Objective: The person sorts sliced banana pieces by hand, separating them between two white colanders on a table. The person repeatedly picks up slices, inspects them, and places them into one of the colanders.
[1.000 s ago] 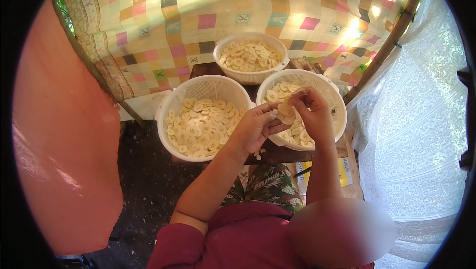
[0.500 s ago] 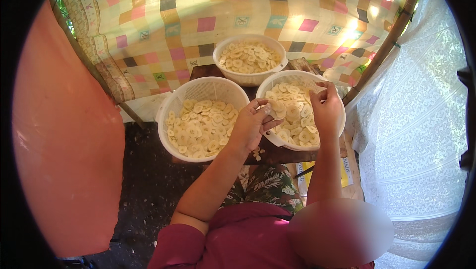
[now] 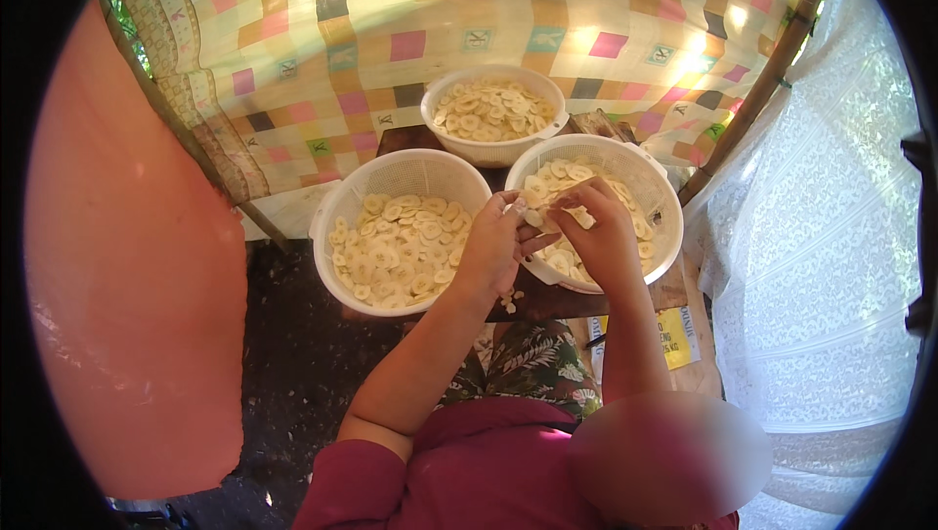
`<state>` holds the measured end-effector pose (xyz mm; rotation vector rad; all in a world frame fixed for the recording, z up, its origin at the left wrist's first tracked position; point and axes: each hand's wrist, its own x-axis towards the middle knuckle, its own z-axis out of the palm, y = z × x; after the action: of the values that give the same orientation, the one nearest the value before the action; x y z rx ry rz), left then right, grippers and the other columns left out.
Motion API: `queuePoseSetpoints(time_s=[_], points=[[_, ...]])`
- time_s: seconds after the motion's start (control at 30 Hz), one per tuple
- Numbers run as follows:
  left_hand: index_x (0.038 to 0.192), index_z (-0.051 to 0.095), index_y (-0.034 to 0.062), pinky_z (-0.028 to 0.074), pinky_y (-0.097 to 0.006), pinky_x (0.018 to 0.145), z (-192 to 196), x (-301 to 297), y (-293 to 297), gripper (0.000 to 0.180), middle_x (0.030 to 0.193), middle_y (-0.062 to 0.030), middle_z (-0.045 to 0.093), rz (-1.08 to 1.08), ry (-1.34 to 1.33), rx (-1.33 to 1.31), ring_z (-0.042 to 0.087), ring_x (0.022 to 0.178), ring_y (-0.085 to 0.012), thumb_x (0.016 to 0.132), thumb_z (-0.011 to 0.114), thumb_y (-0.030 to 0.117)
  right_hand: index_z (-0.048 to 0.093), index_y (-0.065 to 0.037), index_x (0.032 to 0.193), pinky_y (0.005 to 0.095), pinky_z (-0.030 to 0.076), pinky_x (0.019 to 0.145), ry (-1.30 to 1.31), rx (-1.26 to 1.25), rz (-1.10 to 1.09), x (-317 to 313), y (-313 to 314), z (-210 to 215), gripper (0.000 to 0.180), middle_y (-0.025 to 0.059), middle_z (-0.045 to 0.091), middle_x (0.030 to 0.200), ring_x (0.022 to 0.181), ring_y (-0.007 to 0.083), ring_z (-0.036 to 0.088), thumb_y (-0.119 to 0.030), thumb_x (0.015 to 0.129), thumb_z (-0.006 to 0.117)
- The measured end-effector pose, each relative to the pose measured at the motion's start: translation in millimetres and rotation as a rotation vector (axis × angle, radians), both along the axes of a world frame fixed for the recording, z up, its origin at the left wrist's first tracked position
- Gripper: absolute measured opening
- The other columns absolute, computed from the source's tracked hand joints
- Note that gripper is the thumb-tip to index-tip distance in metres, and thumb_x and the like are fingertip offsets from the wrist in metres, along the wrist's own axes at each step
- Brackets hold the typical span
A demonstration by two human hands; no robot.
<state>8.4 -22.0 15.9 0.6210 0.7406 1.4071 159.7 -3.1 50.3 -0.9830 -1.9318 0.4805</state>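
Pale round banana slices (image 3: pixel 534 215) are pinched in my left hand (image 3: pixel 493 242), between the left and right baskets. My right hand (image 3: pixel 599 234) has its fingertips together at those same slices; whether it grips one is hard to make out. Both hands are over the near left rim of the right white basket (image 3: pixel 667 242), which holds many banana slices (image 3: pixel 570 173). The left white basket (image 3: pixel 327 200) holds more slices (image 3: pixel 396 252), close to my left wrist.
Behind these, a third white basket (image 3: pixel 430 105) is full of slices. All stand on a dark wooden table (image 3: pixel 547 307), with small scraps (image 3: pixel 510 301) at its near edge. A checkered cloth (image 3: pixel 381 32) hangs behind, a pink sheet (image 3: pixel 137 286) left, white lace (image 3: pixel 801 237) right.
My right hand has moved left and down from over the right basket's far side to meet the slices in my left hand. The left hand has stayed nearly in place.
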Motion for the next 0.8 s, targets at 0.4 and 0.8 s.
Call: queuePoseSetpoints(time_s=[0.4,0.8], points=[[0.125,0.038,-0.0019,0.058,-0.039,0.091,0,4,2,0.029,0.118,-0.0180,0.057,0.048,-0.002,0.045,0.065,0.105,-0.0255,0.098,0.047,0.003,0.067,-0.005,0.106,0.0355,0.050,0.078,0.013,-0.125,-0.145,22,7,0,0.026,0.0108,0.064,0.104,0.094,0.0248,0.063,-0.011,0.081,0.071],[0.129,0.032,-0.0069,0.058,-0.038,0.091,-1,4,6,0.039,0.118,-0.0216,0.056,0.017,-0.059,0.057,0.064,0.105,-0.0266,0.092,0.044,-0.004,0.068,-0.002,0.093,0.0370,0.048,0.074,-0.041,0.103,-0.110,2,-7,-2,0.013,0.0114,0.061,0.092,0.085,0.0300,0.061,-0.007,0.081,0.070]])
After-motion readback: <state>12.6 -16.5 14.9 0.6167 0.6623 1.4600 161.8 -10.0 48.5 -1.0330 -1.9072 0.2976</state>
